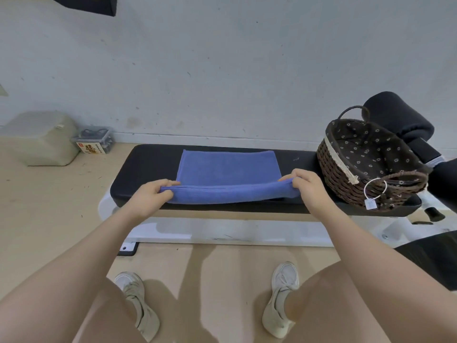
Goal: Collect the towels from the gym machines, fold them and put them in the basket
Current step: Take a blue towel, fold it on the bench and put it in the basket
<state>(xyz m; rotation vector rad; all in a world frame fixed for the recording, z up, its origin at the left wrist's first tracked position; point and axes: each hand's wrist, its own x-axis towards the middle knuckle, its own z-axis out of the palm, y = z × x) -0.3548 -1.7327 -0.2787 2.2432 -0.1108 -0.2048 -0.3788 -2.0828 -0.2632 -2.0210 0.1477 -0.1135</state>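
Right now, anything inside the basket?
No towels show in the basket: only its flowered lining. Its near wall hides the front of the floor. The towel lies on the bench, held by both hands.

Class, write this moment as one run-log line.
stage: folding | left hand, right hand: pinching near corners of blue towel | towel on bench | basket: empty

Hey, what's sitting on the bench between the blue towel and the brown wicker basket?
Nothing: in the head view, only bare black bench padding separates the blue towel from the brown wicker basket; the right hand grips the towel's near corner.
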